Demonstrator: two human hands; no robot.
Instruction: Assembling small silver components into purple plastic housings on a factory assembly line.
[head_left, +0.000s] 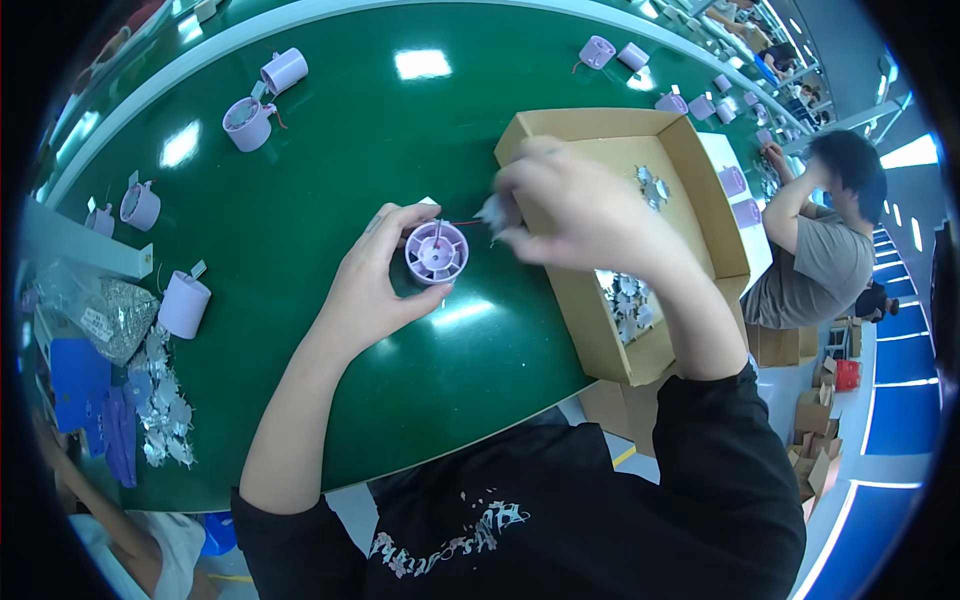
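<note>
My left hand (385, 265) grips a lilac plastic cylinder (437, 253) over the green table, its spoked round end facing up. A thin red wire runs from the cylinder toward my right hand (590, 205). That hand is smeared by motion, its fingers curled around a small silvery-grey piece (497, 214) whose kind I cannot make out. My right forearm reaches across an open cardboard box (560, 290). Inside the box lie several small silvery, jagged-edged parts (628, 303), partly hidden by my arm.
More lilac cylinders (185, 305) stand at the left and along the far side. At the left edge lie a clear bag of small pieces (122, 318), a pile of silvery parts (160, 405) and blue items (80, 385). A co-worker in grey (815, 240) sits at the right.
</note>
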